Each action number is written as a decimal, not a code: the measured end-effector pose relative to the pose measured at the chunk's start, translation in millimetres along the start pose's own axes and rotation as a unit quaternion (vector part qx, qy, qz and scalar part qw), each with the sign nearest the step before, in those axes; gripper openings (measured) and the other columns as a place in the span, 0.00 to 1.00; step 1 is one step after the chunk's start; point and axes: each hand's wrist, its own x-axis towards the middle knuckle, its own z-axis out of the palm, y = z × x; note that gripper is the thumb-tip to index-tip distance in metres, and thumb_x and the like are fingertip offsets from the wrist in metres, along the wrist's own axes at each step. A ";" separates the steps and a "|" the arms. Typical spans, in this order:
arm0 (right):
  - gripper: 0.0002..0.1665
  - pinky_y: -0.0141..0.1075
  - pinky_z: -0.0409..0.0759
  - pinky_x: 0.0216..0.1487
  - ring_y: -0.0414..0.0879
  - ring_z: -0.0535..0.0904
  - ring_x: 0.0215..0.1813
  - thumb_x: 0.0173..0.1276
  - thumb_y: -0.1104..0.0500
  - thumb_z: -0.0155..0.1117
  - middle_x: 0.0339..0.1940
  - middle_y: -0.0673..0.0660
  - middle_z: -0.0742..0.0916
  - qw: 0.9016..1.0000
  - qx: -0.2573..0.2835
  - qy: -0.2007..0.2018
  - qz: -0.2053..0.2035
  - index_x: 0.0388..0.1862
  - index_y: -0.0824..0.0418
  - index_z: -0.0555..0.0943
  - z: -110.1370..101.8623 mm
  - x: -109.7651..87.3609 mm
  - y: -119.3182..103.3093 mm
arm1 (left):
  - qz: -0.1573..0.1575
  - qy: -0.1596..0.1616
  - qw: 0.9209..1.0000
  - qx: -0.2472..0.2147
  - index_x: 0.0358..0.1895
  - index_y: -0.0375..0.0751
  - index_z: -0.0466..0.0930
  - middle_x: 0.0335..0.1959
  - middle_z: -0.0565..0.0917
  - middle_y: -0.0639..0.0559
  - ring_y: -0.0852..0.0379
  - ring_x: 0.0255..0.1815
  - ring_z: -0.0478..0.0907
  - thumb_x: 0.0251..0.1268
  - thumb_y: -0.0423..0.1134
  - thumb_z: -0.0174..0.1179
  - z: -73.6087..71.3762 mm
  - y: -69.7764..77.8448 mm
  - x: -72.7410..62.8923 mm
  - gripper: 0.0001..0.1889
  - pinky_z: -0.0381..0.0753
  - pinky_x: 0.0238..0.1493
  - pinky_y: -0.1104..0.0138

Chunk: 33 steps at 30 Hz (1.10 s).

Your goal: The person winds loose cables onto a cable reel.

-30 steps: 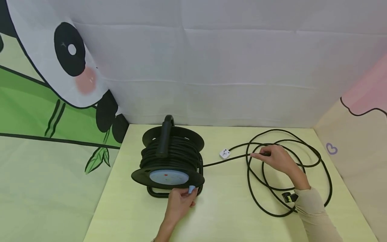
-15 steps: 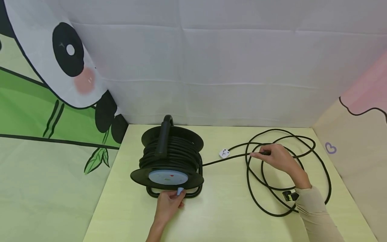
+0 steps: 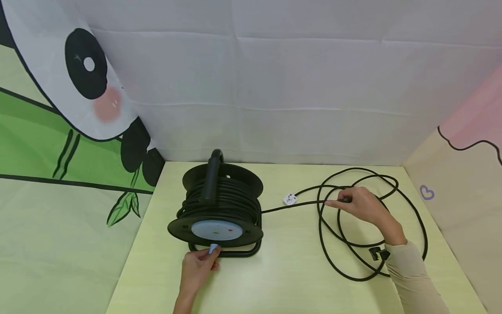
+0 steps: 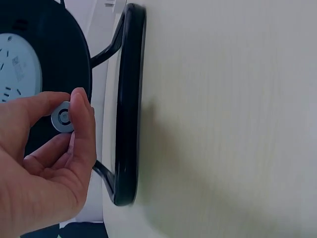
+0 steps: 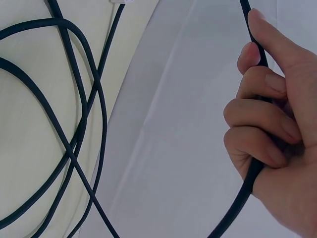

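Note:
A black cable reel point(image 3: 219, 192) stands left of the middle of the table, its carrying handle point(image 3: 210, 181) upward and its pale blue socket panel point(image 3: 217, 230) toward me. My left hand point(image 3: 198, 268) pinches the reel's small light blue crank knob point(image 3: 213, 249) between thumb and fingers at the bottom of the front disc. In the left wrist view the knob point(image 4: 63, 117) shows end-on. Black cable point(image 3: 290, 206) runs taut from the drum to my right hand point(image 3: 362, 207). In the right wrist view several fingers curl around the cable point(image 5: 230, 218).
Loose cable loops point(image 3: 354, 278) lie on the right of the table point(image 3: 274, 279). A white plug point(image 3: 290, 199) rests between reel and loops. The reel's tubular stand point(image 3: 243, 253) juts out in front. Printed cloth walls point(image 3: 274, 87) enclose the back and sides.
My left hand has carried the knob leftward along the lower disc, turning the reel. The upper right cable loop has drawn in smaller. My right hand stays nearly in place.

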 end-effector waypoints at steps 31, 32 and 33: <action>0.21 0.31 0.62 0.27 0.37 0.62 0.21 0.68 0.42 0.73 0.17 0.42 0.76 0.999 -0.011 -0.025 0.030 0.20 0.48 0.80 -8.9 -18.4 10.7 | -0.038 0.072 0.997 -0.007 0.46 0.23 0.86 0.24 0.87 0.51 0.56 0.24 0.88 0.68 0.50 0.70 -75.7 53.4 -4.3 0.26 0.87 0.35 0.73; 0.21 0.31 0.62 0.27 0.37 0.62 0.21 0.68 0.42 0.73 0.17 0.42 0.76 0.999 -0.013 -0.025 0.030 0.20 0.48 0.79 -8.8 -19.3 11.3 | -0.038 0.073 0.997 -0.010 0.46 0.23 0.86 0.24 0.87 0.52 0.57 0.24 0.87 0.67 0.51 0.70 -76.7 56.2 -4.8 0.27 0.87 0.35 0.74; 0.21 0.31 0.61 0.27 0.37 0.62 0.21 0.68 0.42 0.73 0.17 0.42 0.75 0.999 -0.014 -0.026 0.031 0.19 0.48 0.79 -8.9 -20.2 11.8 | -0.039 0.073 0.996 -0.013 0.47 0.23 0.86 0.23 0.87 0.52 0.57 0.24 0.87 0.67 0.51 0.70 -77.6 58.9 -5.5 0.27 0.87 0.35 0.74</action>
